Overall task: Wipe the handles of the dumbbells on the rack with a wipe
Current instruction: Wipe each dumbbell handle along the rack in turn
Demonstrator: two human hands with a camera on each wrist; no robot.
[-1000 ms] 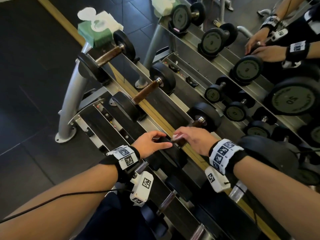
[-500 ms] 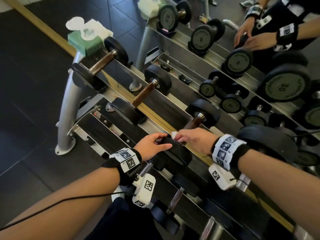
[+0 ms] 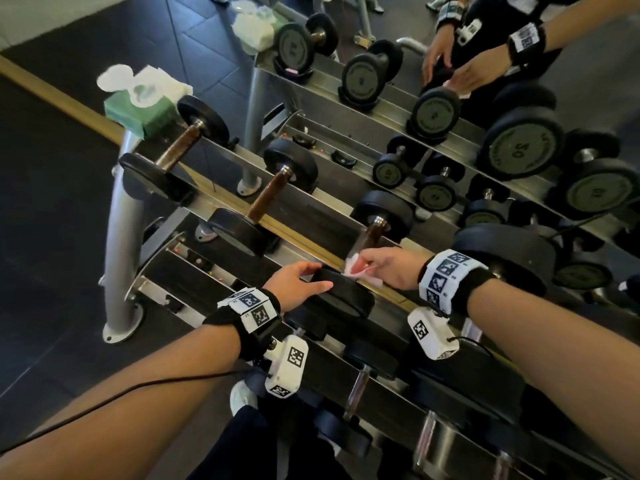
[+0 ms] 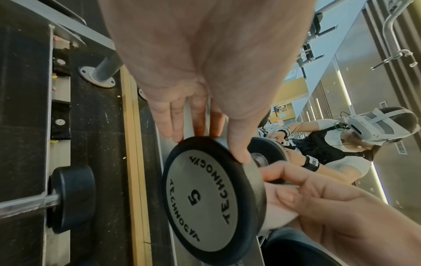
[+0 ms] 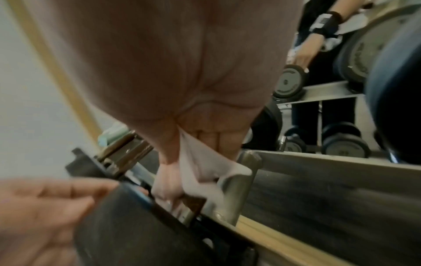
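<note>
On the rack's top tier [image 3: 311,249], the third dumbbell has a brown handle [image 3: 372,237] and a near plate [image 3: 346,301] marked 5 [image 4: 193,197]. My left hand [image 3: 317,280] lies on that plate's rim with straight fingers [image 4: 176,124], the thumb across the edge. My right hand [image 3: 360,268] pinches a white wipe [image 3: 353,266] against the handle's near end, close to the plate. In the right wrist view the wipe [image 5: 200,167] drapes from the curled fingers onto the handle [image 5: 192,202]. Most of the handle under the hand is hidden.
Two more brown-handled dumbbells [image 3: 178,147] [image 3: 266,199] lie further left on the same tier. A green wipe packet [image 3: 138,112] sits at the rack's left end. Lower tiers hold more dumbbells [image 3: 360,386]. A mirror behind reflects the rack and me [image 3: 460,69].
My right hand has slid down the handle toward the near plate, and more of the wipe shows. The left hand has stayed on the plate.
</note>
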